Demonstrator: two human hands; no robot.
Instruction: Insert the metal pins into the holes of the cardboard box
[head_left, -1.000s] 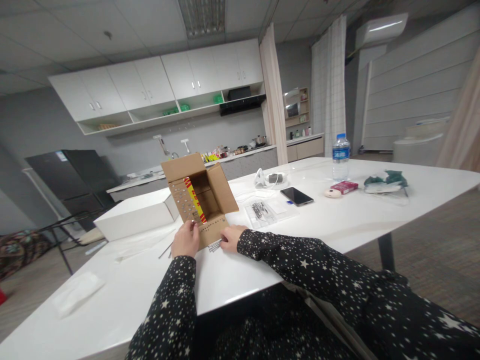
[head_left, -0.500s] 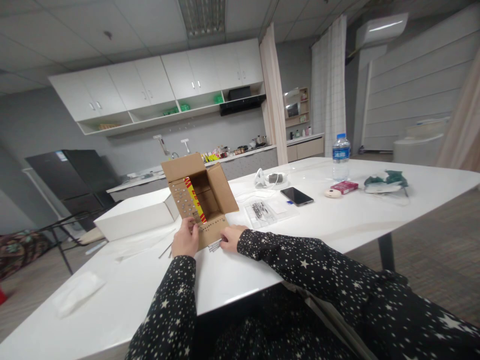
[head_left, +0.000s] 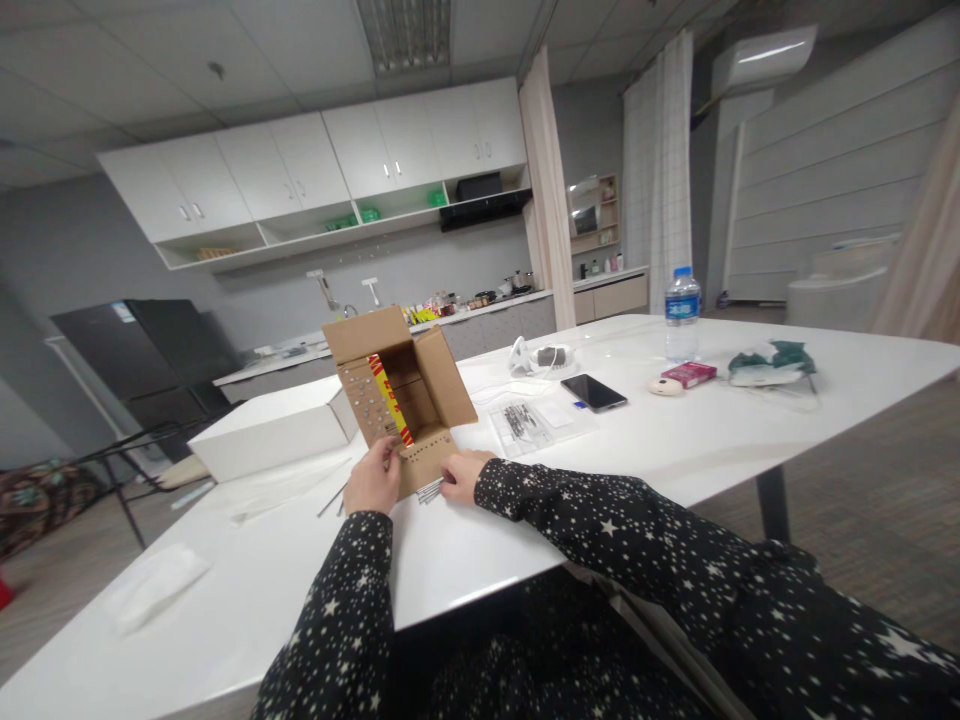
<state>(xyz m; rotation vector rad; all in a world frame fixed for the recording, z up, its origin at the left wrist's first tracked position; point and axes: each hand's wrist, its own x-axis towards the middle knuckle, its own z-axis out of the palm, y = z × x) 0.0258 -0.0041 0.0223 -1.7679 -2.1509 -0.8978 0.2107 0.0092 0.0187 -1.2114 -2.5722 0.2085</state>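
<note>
An open cardboard box (head_left: 424, 392) stands on the white table, its flaps spread and its opening towards me. Small holes run along the front flap (head_left: 421, 466), and little metal pieces dot the left flap (head_left: 365, 398). My left hand (head_left: 373, 478) is closed in a pinch at the left side of the front flap; whatever lies between the fingertips is too small to make out. With fingers bent, my right hand (head_left: 466, 474) grips the right edge of that flap. Several thin metal rods (head_left: 429, 492) lie just beside it. A dark thin rod (head_left: 330, 502) rests left of my left hand.
A clear case (head_left: 519, 425) of small dark parts lies right of the box, with a phone (head_left: 594, 391) beyond. Further right stand a water bottle (head_left: 682, 315) and a red packet (head_left: 690, 374). A long white box (head_left: 274, 425) sits left, crumpled tissue (head_left: 157, 585) nearer me.
My left hand's fingertips have shifted slightly right and up along the front flap. My right hand and the box have stayed in place.
</note>
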